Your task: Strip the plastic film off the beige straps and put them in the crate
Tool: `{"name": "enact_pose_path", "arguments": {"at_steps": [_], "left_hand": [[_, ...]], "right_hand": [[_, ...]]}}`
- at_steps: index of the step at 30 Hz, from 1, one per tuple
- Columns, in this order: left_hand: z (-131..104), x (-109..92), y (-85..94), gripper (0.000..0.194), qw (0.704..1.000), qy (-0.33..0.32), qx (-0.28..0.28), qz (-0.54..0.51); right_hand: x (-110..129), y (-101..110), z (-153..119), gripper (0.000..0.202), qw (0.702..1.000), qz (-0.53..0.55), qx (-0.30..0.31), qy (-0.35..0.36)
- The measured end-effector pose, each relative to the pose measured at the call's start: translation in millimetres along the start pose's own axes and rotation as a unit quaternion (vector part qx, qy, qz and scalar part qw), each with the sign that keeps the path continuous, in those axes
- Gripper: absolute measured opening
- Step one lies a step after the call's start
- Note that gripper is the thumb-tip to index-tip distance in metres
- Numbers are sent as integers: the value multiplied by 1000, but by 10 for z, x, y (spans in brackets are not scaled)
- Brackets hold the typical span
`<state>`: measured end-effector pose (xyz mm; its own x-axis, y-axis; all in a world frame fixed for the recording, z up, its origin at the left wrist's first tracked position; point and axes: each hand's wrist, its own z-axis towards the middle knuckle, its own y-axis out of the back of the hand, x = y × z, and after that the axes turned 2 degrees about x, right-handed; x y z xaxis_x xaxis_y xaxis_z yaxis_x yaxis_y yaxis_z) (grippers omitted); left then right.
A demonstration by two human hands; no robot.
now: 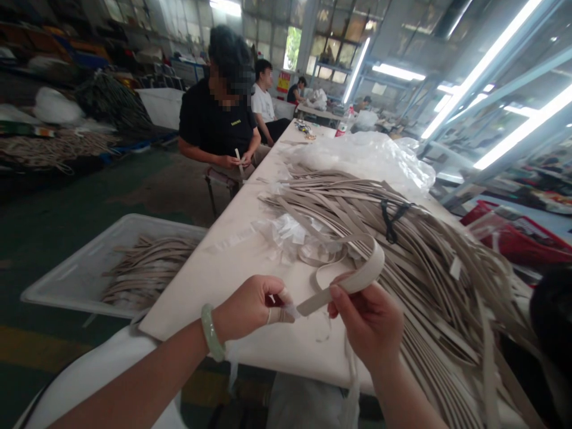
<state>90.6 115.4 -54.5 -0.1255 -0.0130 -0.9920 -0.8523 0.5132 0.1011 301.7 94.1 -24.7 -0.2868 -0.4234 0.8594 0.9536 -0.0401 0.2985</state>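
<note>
My right hand (369, 322) pinches a beige strap (342, 289) near its end, and the strap loops up and back over the table. At the strap's tip is my left hand (254, 307), its thumb and fingers closed on a small whitish translucent piece (292, 310). Tape wraps some of the left fingertips, and a pale green bangle (211, 332) circles that wrist. Beyond my hands, translucent scraps (290, 229) lie on the table. A large bundle of beige straps (429, 262), with a black tie (392, 220) around part of it, spreads across the right side.
A white bin (75, 286) holding straps stands left of the table (223, 262). A seated person in black (218, 125) handles a strap at the far left edge. Clear plastic bags (370, 158), a bottle (343, 124) and a red crate (518, 232) are further back.
</note>
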Motion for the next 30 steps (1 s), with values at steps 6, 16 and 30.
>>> {"name": "enact_pose_path", "arguments": {"at_steps": [6,16,30], "left_hand": [[6,-6,-10,22,998,1,0,57],[20,16,10,32,999,15,48,-1],[-80,91,-92,29,995,14,93,-26]], "right_hand": [[-4,14,-17,9,997,-69,17,17],[-113,-174,-139,5,996,66,54,-28],[-358,-279,-288,22,986,114,111,-53]]}}
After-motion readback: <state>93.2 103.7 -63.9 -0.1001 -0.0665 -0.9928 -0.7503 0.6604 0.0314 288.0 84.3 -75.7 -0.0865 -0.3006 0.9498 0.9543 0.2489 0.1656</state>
